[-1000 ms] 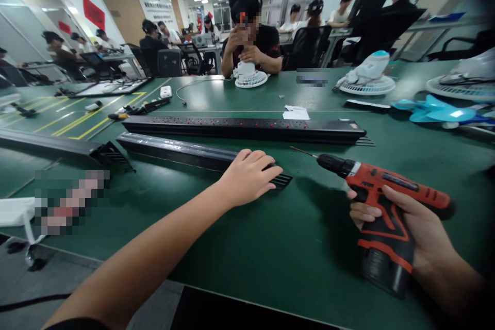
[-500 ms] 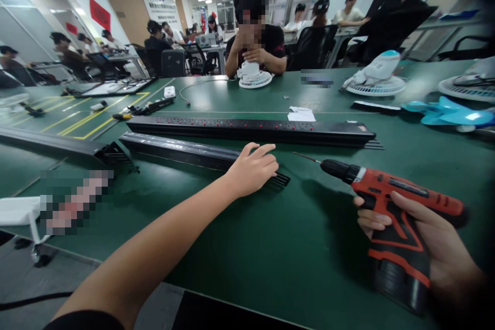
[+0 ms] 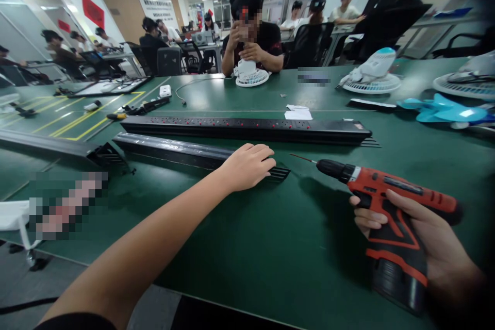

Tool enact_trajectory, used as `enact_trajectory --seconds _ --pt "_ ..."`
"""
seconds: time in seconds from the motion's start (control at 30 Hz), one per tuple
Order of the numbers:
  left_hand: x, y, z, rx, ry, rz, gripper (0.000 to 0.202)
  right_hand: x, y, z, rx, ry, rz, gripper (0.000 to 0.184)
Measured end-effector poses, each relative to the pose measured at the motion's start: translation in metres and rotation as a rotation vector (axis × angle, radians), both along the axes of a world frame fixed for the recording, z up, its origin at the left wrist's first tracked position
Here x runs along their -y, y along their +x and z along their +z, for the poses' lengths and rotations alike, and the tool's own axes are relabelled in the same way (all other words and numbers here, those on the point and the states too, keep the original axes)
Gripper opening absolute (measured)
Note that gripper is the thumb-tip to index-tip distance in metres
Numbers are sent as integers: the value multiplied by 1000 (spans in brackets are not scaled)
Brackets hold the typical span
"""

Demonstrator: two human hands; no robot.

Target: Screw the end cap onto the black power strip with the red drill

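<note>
My right hand (image 3: 417,232) is wrapped round the grip of a red and black cordless drill (image 3: 402,188). Its long thin bit points left, above the table. My left hand (image 3: 247,165) is closed over the right part of a long black bar (image 3: 174,147), fingers bent across it. This bar's slotted end sticks out past the fingertips. Just behind it, a long black power strip (image 3: 240,129) with a row of sockets and red dots lies roughly parallel. My left palm hides part of the bar.
Another black bar (image 3: 50,147) lies at the left. Across the green table (image 3: 240,247), a person (image 3: 266,44) works on a white fan (image 3: 251,77). Paper scraps (image 3: 297,113), blue fan blades (image 3: 441,108) and a second white fan (image 3: 371,80) lie toward the back and right.
My left hand's fingers, raised and spread before, have come down and closed over the bar. The drill stays in my right hand, and the view has shifted slightly.
</note>
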State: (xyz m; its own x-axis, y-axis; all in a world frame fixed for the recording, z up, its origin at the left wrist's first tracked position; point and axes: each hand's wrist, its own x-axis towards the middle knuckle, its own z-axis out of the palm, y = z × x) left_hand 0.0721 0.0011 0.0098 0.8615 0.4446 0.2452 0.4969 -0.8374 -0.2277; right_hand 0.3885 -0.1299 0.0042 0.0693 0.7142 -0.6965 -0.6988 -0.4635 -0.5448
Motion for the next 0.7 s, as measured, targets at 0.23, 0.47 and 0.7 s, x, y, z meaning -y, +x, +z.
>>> enact_trajectory --seconds 0.23,0.47,0.7 --pt "-14 -11 3 -54 -1 -46 18 1 -7 7 14 -27 -51 52" --pt "-33 -49 2 -92 83 -8 16 0 -5 4 0 2 -51 45" --pt "-46 -102 14 -210 96 129 16 -1 -4 5 55 -22 -16 51"
